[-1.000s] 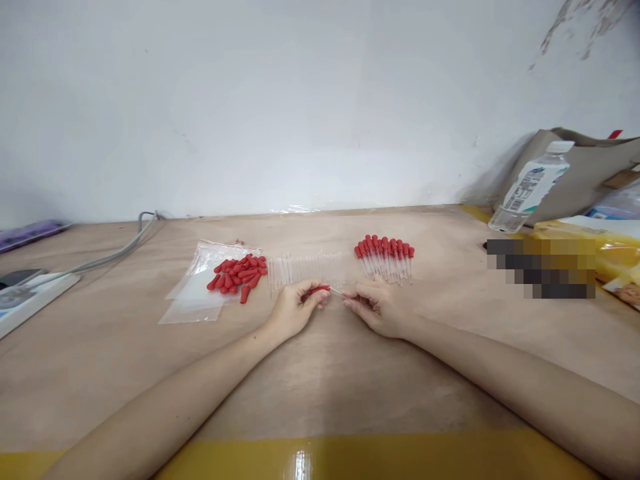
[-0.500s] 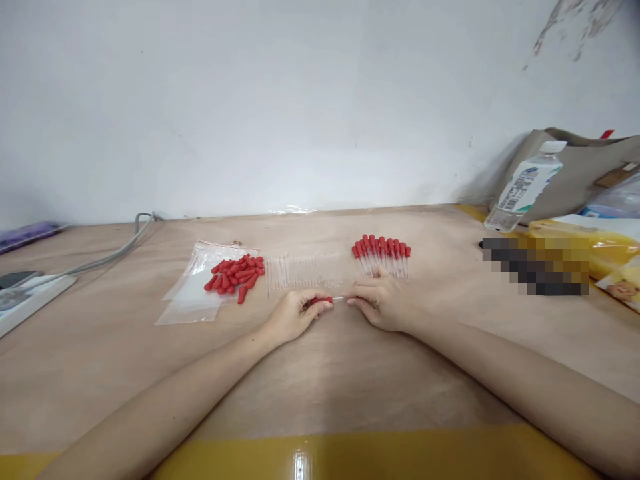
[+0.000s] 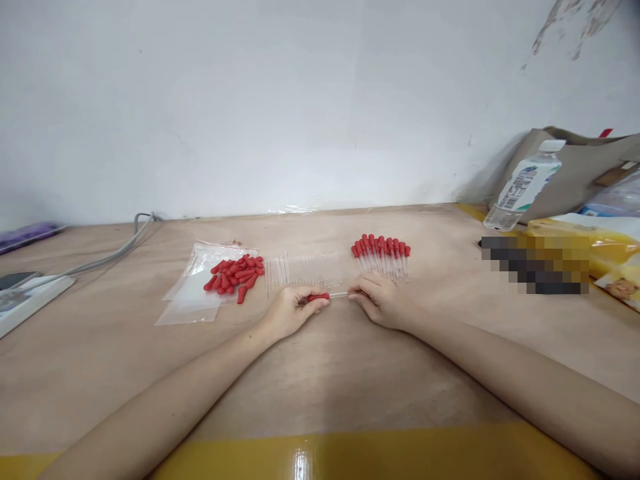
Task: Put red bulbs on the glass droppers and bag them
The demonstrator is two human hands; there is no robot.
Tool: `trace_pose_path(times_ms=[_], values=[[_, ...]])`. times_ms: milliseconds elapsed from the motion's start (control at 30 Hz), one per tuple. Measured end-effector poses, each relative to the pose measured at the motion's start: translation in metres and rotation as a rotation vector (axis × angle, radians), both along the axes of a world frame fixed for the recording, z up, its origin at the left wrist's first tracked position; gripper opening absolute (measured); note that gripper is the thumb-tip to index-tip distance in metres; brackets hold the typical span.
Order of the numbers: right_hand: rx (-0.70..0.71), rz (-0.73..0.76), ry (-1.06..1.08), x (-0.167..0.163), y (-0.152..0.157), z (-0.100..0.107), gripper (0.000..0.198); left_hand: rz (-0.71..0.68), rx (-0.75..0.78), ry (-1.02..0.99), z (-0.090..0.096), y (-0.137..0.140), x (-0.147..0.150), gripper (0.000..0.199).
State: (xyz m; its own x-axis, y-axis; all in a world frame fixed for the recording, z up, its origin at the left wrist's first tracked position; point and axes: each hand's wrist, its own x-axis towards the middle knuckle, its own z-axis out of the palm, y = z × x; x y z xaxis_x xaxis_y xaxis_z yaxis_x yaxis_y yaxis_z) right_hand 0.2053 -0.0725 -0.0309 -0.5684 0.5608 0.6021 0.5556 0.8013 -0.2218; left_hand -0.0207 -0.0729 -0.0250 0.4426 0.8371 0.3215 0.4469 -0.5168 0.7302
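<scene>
My left hand [image 3: 293,309] pinches a red rubber dropper bulb [image 3: 319,297] between thumb and fingers. From the bulb's open end a clear glass dropper tube [image 3: 340,295] runs to the right, and my right hand [image 3: 379,300] is closed on its far end. How deep the tube sits in the bulb is hidden. Left of my hands lies a heap of loose red bulbs [image 3: 234,275]. Beyond my hands, a row of bare clear tubes [image 3: 303,270] lies side by side. Behind my right hand are several droppers with red bulbs fitted [image 3: 381,250], fanned out.
A clear plastic zip bag [image 3: 187,303] lies under the loose bulbs' left side. At the right stand a water bottle [image 3: 524,187], a grey bag [image 3: 583,167] and a yellow package [image 3: 607,240]. A grey cable [image 3: 117,252] and white power strip [image 3: 50,290] are at the left.
My left hand has shifted slightly left and away from me with the bulb. The gap between my hands is wider, and more of the clear tube shows.
</scene>
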Motion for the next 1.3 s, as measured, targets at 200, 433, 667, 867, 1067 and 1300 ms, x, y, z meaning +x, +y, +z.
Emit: trace_pose_path(times_ms=[200, 433, 667, 867, 1067, 1300], values=[[0.034, -0.015, -0.048, -0.007, 0.000, -0.003, 0.022, -0.014, -0.023, -0.015, -0.004, -0.001, 0.000, 0.021], [0.008, -0.037, -0.084, -0.018, -0.003, 0.003, 0.028, -0.015, 0.043, 0.007, -0.004, 0.000, -0.001, 0.018], [-0.051, -0.140, -0.255, -0.019, -0.013, 0.019, 0.025, 0.010, 0.126, 0.072, 0.003, -0.001, 0.002, 0.017], [-0.205, -0.318, -0.224, -0.005, -0.004, 0.032, 0.018, 0.064, 0.174, 0.092, 0.000, 0.001, -0.001, 0.044], [-0.414, -0.744, -0.019, -0.003, 0.040, 0.041, 0.032, 0.020, 0.160, 0.205, 0.005, 0.002, 0.001, 0.019], [-0.430, -0.936, -0.184, -0.032, 0.058, 0.038, 0.033, -0.009, 0.141, 0.256, 0.007, 0.003, 0.002, 0.013]])
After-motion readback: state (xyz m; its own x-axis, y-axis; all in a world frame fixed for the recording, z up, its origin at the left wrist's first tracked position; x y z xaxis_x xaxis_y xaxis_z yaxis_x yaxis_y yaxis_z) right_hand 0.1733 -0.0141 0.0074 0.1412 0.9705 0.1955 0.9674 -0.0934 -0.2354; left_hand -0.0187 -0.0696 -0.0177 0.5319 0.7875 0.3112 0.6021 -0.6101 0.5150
